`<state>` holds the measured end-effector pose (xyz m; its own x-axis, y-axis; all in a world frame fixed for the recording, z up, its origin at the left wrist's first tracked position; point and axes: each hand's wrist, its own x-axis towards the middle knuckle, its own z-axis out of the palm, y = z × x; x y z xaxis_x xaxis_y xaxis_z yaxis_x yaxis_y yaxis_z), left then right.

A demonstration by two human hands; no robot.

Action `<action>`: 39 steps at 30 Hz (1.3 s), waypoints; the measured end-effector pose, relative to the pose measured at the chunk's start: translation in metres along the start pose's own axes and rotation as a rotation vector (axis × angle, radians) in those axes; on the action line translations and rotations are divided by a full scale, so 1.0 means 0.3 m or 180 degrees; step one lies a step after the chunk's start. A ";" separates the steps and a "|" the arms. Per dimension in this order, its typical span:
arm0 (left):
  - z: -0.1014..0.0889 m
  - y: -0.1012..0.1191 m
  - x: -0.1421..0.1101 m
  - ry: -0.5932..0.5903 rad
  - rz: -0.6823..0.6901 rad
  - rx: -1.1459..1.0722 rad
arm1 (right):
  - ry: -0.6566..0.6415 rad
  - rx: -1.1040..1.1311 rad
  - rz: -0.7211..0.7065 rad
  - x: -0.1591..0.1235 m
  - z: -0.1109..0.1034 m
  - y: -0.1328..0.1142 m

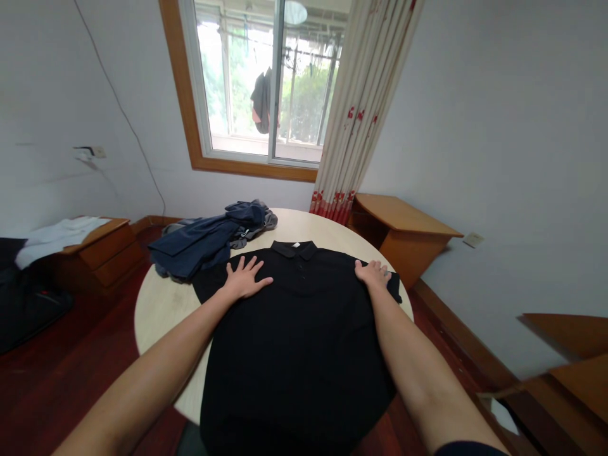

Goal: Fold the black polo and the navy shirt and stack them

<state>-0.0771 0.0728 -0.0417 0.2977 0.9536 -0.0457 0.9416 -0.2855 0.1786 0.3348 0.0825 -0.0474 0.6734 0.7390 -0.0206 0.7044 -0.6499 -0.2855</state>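
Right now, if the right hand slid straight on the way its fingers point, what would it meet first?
Probably the wooden desk, once the right hand slides off the black shirt and over the edge of the table; the depth between is hard to judge.

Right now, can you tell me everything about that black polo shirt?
The black polo shirt looks like plain cloth, short-sleeved. It lies front up, spread on the round table, its collar at the far end, a white label inside. The left hand rests on one shoulder, the right hand on the other. Its bottom runs past the table's near edge.
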 end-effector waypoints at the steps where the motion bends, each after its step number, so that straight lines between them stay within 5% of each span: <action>1: -0.002 0.001 0.000 -0.0011 -0.0004 0.0000 | 0.0029 -0.0022 -0.0001 -0.011 -0.007 -0.006; 4: -0.016 0.015 -0.009 0.0006 -0.0019 0.0031 | 0.0187 -0.0194 -0.0464 -0.070 -0.017 -0.059; 9: -0.029 0.104 -0.058 0.0442 0.0686 0.0242 | -0.0207 -0.0380 -0.2284 -0.248 0.027 -0.213; 12: -0.015 0.156 -0.085 0.0062 0.1047 0.0075 | -0.0580 -0.0317 -0.2775 -0.326 0.062 -0.262; 16: 0.001 0.158 -0.085 -0.0226 0.1025 0.0044 | -0.0648 -0.0317 -0.2629 -0.301 0.059 -0.227; 21: 0.010 0.137 -0.056 -0.0049 0.0217 0.0168 | -0.0469 -0.0523 -0.2029 -0.246 0.022 -0.183; 26: 0.020 0.146 -0.053 0.0007 0.0204 0.0191 | -0.0597 -0.0446 -0.2448 -0.329 0.058 -0.226; 29: 0.016 0.145 -0.029 -0.0026 0.0064 0.0179 | -0.0599 -0.0420 -0.2246 -0.329 0.067 -0.231; 39: 0.008 0.203 0.278 -0.0158 0.0085 0.0150 | -0.0574 -0.0530 -0.1711 -0.050 0.061 -0.237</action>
<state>0.0055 0.1347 -0.0369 0.3292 0.9399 -0.0903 0.9392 -0.3161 0.1341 0.2705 0.1210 -0.0442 0.1738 0.9814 -0.0814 0.9718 -0.1843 -0.1471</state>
